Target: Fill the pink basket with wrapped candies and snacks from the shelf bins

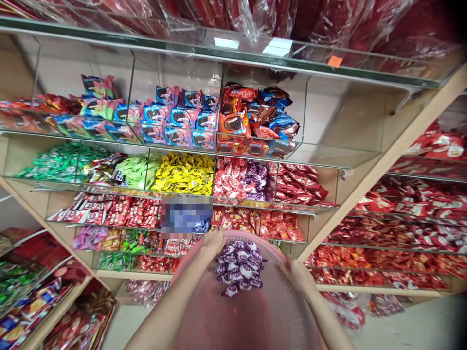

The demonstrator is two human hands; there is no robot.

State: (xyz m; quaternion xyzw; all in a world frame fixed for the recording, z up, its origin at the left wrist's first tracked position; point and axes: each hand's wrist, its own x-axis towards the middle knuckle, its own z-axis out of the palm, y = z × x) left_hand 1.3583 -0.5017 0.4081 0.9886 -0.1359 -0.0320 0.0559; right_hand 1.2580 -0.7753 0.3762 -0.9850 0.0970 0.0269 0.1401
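A round pink plastic basket (pixel 248 321) with small holes near its rim is tilted up in front of me. Purple-and-white wrapped candies (pixel 240 267) lie heaped toward its far side. My left hand (pixel 213 242) grips the far-left part of the rim, fingers closed over it. On the right, my right hand (pixel 296 274) is closed on the rim too, slightly blurred, with its fingertips partly hidden. Just beyond the basket, the shelf holds red-and-white candies (pixel 229 181) and matching purple-and-white candies (pixel 257 176) side by side.
Glass-divided shelves hold yellow packets (pixel 184 174), green candies (pixel 54 163), blue-pink cookie packs (pixel 182 116) and red packets (pixel 301 183). A wooden upright (pixel 365 180) separates another rack of red packets on the right. Clear bags (pixel 146 291) lie on the floor under the shelves.
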